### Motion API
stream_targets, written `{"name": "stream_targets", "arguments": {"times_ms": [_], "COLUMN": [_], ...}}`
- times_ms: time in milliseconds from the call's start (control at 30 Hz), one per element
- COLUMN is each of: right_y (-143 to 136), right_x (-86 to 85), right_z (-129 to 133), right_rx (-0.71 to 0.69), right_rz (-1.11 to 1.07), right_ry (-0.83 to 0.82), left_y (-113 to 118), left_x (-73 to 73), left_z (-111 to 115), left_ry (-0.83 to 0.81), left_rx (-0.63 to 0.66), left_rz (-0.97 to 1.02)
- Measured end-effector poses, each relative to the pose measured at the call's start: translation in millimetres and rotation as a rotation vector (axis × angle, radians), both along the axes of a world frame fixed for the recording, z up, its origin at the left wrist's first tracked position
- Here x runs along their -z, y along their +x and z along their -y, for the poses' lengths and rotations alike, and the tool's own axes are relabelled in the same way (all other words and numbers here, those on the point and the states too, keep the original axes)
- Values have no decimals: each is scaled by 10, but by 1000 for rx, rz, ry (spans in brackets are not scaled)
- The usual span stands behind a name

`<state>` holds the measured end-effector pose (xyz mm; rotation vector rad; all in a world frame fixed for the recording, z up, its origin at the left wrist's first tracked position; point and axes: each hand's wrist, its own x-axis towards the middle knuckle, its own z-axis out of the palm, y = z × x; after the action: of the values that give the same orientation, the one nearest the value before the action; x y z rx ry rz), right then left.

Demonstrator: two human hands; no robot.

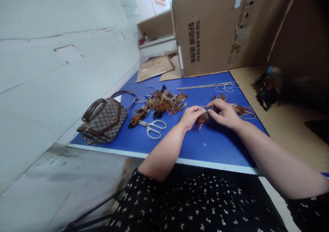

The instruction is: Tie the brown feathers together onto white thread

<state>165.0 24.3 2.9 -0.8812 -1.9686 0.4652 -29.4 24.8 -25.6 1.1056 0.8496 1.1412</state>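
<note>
We are pinching a small tuft of brown-orange feathers between our left hand and right hand, fingertips together over the blue table, silver scissors lying nearby.

Blue table; on it handbag; scissors; feather pile; string.

Scissors on table, between handbag and hands.
</note>
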Motion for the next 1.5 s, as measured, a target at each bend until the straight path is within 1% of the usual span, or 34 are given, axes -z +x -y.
{"name": "stream_targets", "arguments": {"times_ms": [67, 200, 333, 600, 767, 933, 1100, 1267, 1400, 1500], "right_y": [-1, -12, -17, -28, -27, -34, -35, -33, -44, -45], "right_x": [21, 87, 125, 119, 137, 169, 165, 147, 110, 90], "right_z": [-11, -21, -29, -40, -49, -62, -62, -54, -37, -33], "right_rx": [-16, -60, -64, -7, 40, 33, 36, 12, -27, -30], "right_rz": [4, -2, -77, -102, -122, -72, -75, -95, -163, -182], "right_ry": [-46, -196, -260, -234, -204, -172, -173, -197, -258, -269], "left_y": [4, 7, 12, 16, 40, 115, 189, 201, 175, 165], "left_x": [-15, -10, 12, 32, 70, 97, 84, 74, 66, 65], "left_z": [14, 16, 6, 4, -31, -25, 14, 25, 24, 21], "left_ry": [-1, 28, 77, 167, 194, 142, 139, 111, 209, 285], "left_rx": [6, 7, -22, -70, -154, -176, -216, -204, -255, -272], "left_rz": [-5, 10, 1, -80, -142, -64, -18, 6, -57, -92]}}
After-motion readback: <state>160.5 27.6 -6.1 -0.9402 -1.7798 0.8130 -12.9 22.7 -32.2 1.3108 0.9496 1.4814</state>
